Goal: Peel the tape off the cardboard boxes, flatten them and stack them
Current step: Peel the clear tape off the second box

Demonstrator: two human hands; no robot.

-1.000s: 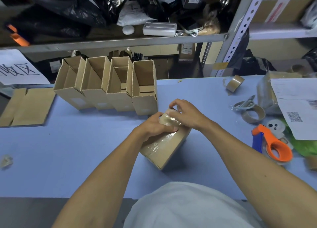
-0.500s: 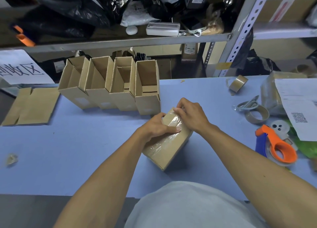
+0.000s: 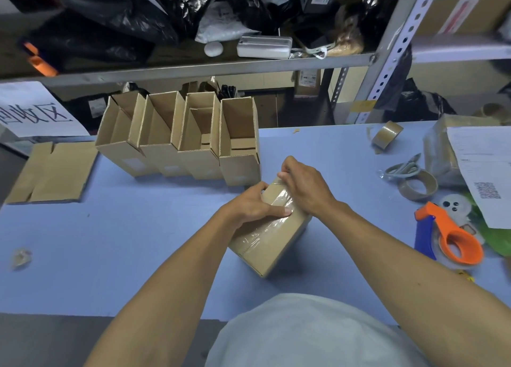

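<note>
A person works at the clear tape (image 3: 279, 201) sealing a small brown cardboard box (image 3: 269, 235), which lies tilted near the middle of the blue counter (image 3: 138, 256), just in front of a row of four opened brown cardboard boxes (image 3: 182, 142) standing along the far side. The step in hand appears to be the peeling itself: finding and lifting the tape's end at the box's far end. The left hand (image 3: 249, 205) grips the box from the left, thumb pressed across the taped top to steady it, while the right hand (image 3: 305, 184) curls over the far end, fingertips bent down onto the tape as if picking at its edge; whether an end is already lifted cannot be told. Both forearms reach in from the near edge and meet over the box. The next move likely calls for a firm pinch on the freed end and a steady pull along the seam, the left hand holding the box down. A flattened brown cardboard sheet (image 3: 52, 170) lies by the left edge; an orange-and-blue tape dispenser (image 3: 453, 236) sits near the right edge.
</note>
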